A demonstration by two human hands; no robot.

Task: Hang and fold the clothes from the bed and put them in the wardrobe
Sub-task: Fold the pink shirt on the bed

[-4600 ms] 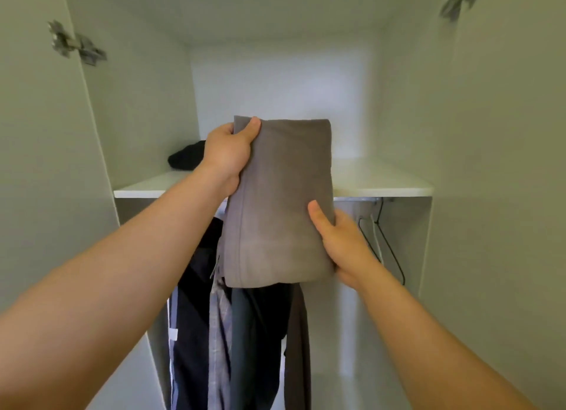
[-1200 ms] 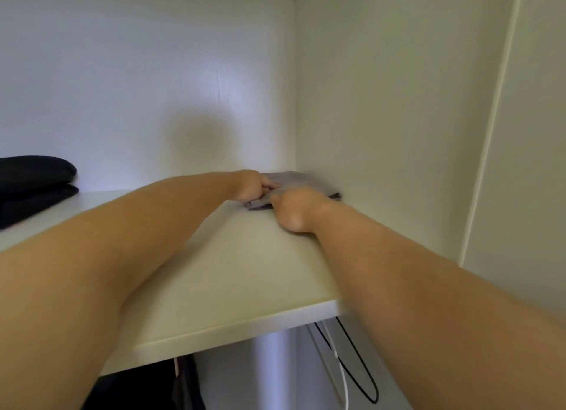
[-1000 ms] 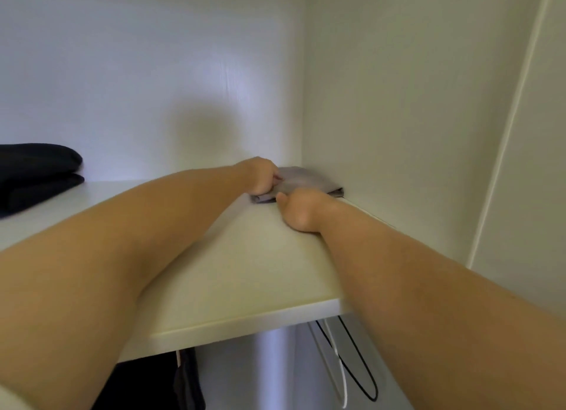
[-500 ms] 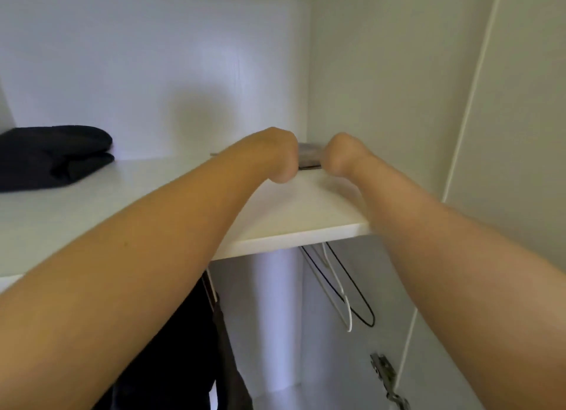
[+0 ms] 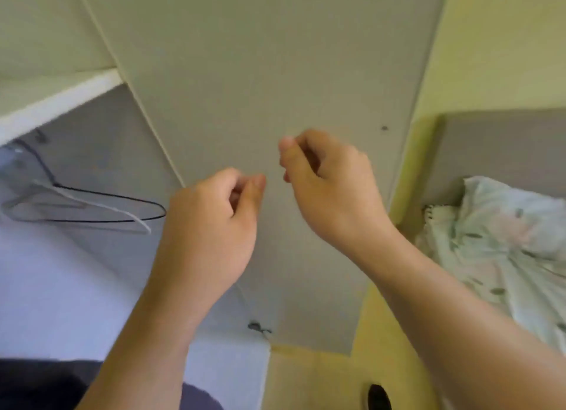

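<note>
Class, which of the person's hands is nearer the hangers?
Left. The left hand is just right of the hangers; the right hand is farther right, toward the bed.

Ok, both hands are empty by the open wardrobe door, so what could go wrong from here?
1. The left hand and right hand hover close to the open wardrobe door; swinging right could knock knuckles on it or its hinge.
2. The empty hangers jut out under the shelf beside the left hand and might snag or get knocked off.
3. The crumpled bedding could hide a garment.
</note>
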